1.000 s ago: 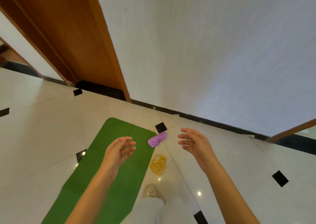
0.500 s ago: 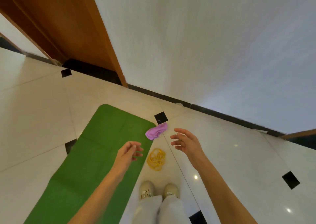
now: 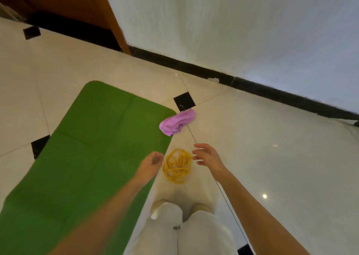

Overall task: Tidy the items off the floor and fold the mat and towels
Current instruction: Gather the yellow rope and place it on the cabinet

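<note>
On the tiled floor (image 3: 272, 147), just ahead of the person's shoes, a tangled yellow cord (image 3: 177, 165) is seen lying in a loose coil, off the right edge of the green mat (image 3: 87, 147) and just beside it. The coil is flanked by both hands. The right hand (image 3: 208, 156) is held at the coil's right side, fingers (image 3: 198, 152) spread and empty, tips pointed left toward the loops and very near them; contact cannot be confirmed. The left hand (image 3: 150, 164) is held at the coil's left side, over the mat edge, fingers curled loosely inward, nothing gripped as far as can be told; motion blur on the forearm is noted. The coil is roughly round with a slight long axis running toward and away from the person, so no grasp direction is favoured. The right hand is judged the nearer and better posed one: open, facing the cord. A pinch or scoop from the right side is judged the likely next move, with the left hand available to gather stray loops.

A purple towel (image 3: 177, 121) is seen crumpled farther ahead, overlapping the mat's far right corner, well beyond both hands. The mat lies flat, unfolded. Nothing is judged tidied yet; the cord is taken as the first item.
</note>
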